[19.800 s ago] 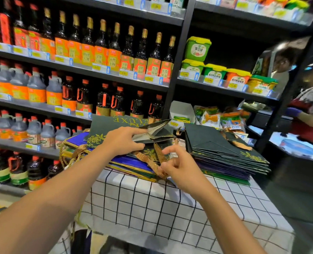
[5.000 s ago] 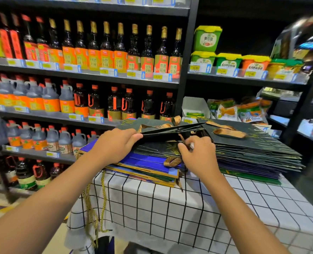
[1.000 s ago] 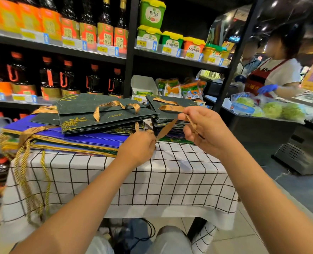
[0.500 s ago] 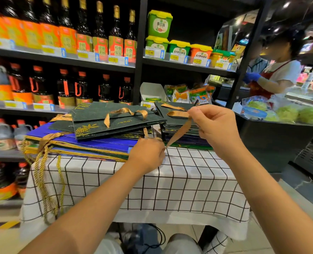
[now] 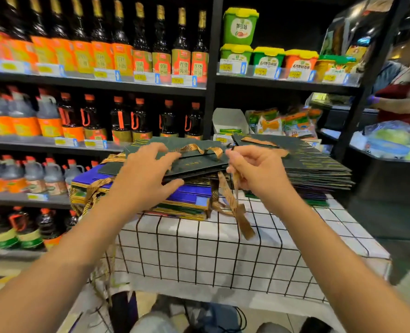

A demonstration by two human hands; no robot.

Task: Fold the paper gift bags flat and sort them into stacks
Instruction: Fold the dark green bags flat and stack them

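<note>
A dark green gift bag point(image 5: 189, 159), folded flat, lies on top of the left pile point(image 5: 136, 188) of blue and green bags on a table covered with a white checked cloth point(image 5: 199, 255). The left hand point(image 5: 144, 179) rests on the bag's near edge, its fingers spread across the top and its thumb curled under the edge. The right hand point(image 5: 254, 169) is just beside the bag's right end, its fingers curled and pinching a gold ribbon handle point(image 5: 237, 207) that hangs down over the table's edge. A second pile point(image 5: 314, 169) of flat dark bags sits to the right. Shelves of sauce bottles point(image 5: 117, 51) stand behind the table.
</note>
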